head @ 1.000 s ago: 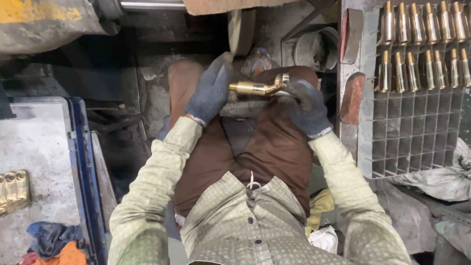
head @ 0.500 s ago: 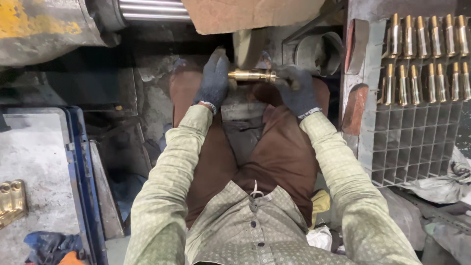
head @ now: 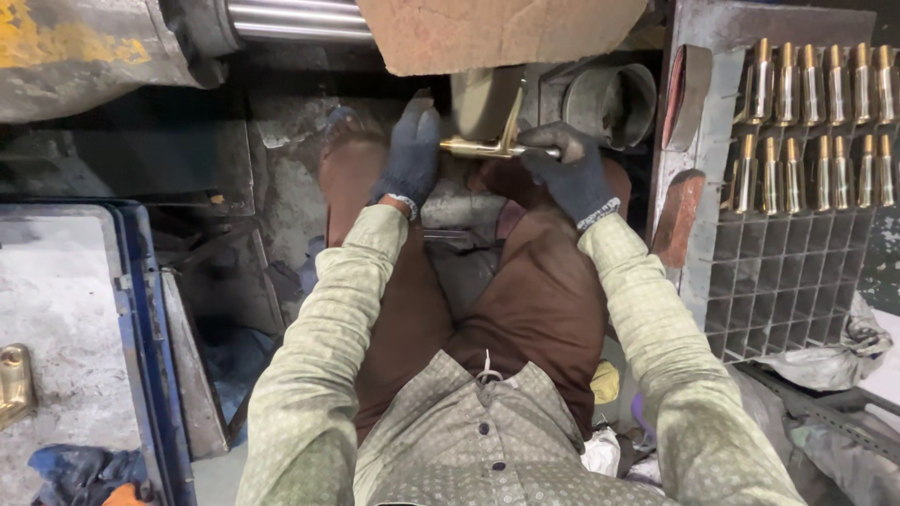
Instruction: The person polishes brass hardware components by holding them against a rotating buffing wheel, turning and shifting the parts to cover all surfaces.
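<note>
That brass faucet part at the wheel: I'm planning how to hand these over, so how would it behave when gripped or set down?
The brass faucet part looks like solid polished metal, so probably rigid and heavy for its size. Its shiny surface may be slippery; the gloved left hand and right hand hold opposite ends. Its rounded body with a side branch suggests it might rock rather than roll far.

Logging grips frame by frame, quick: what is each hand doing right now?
Left hand: closed on one end of the brass fitting.
Right hand: closed on its other end, at the buffing wheel.
</note>
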